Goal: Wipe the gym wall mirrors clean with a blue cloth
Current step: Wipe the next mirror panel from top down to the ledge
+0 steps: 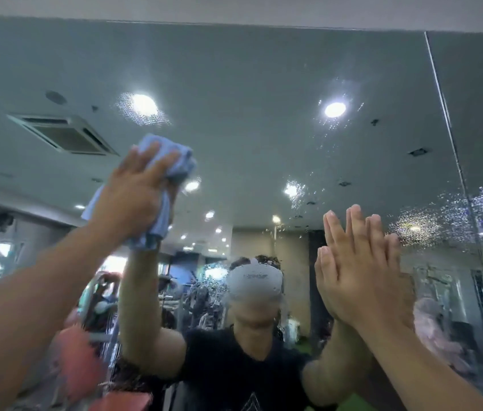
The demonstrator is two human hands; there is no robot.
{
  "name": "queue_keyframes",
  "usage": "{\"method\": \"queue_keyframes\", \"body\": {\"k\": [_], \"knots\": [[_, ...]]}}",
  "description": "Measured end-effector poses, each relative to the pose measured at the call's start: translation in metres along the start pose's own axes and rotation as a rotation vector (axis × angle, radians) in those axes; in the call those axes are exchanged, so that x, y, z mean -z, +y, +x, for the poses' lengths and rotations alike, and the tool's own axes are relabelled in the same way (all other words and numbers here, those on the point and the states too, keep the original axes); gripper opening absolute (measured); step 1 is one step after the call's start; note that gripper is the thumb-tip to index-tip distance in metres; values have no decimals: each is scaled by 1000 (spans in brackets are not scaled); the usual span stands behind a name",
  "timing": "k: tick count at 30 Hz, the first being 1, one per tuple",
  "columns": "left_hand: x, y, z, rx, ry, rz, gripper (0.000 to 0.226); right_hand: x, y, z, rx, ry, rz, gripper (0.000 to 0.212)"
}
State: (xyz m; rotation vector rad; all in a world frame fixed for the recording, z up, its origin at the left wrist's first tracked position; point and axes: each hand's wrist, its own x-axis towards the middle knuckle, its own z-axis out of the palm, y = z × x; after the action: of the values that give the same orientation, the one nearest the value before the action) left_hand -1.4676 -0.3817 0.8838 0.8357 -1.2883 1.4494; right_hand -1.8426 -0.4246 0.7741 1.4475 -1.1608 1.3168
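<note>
**Cloth high on the left, wet glass to the right**

The left hand (pixel 136 194) holds the bunched blue cloth (pixel 182 160) against the mirror (pixel 249 69), fingers laid over it and thumb tucked into the folds. The cloth's long axis runs roughly up and down. The right hand (pixel 361 277) lies flat on the glass, fingers straight, holding nothing (probably a brace). The thickest droplets (pixel 430 223) sit right of both hands, by the seam (pixel 453 149) between 2 panels, so the cloth would have to sweep rightward. The mirror's lower part is cut off, and streaks are hard to tell from reflections.
</note>
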Motion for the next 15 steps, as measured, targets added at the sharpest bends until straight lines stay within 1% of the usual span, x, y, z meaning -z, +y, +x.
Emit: {"method": "queue_keyframes", "body": {"k": [1, 3, 4, 5, 6, 8, 11, 13, 15], "knots": [[-4, -11, 12, 116, -25, 25, 51, 0, -1, 0, -1, -1, 0, 60], [-12, -16, 39, 336, -111, 41, 55, -2, -1, -1, 2, -8, -2, 61], [-14, -8, 54, 410, -138, 38, 56, -3, -2, -1, -1, -5, 0, 61], [-17, 6, 70, 437, -151, 28, 58, -3, -2, 0, -3, 0, 0, 62], [-19, 26, 83, 421, -152, 9, 60, -3, -1, 1, 1, 0, -2, 62], [-24, 78, 102, 308, -157, -33, 68, -3, 0, 1, 8, -5, -5, 61], [-36, 154, 101, 103, -294, -25, 67, -1, 2, 1, 9, -8, -3, 61], [-40, 175, 90, 33, -304, -74, 74, 0, 3, 0, 12, -8, 10, 61], [-39, 165, 86, -30, -291, -97, 68, -1, 4, 0, 19, -8, 18, 61]]}}
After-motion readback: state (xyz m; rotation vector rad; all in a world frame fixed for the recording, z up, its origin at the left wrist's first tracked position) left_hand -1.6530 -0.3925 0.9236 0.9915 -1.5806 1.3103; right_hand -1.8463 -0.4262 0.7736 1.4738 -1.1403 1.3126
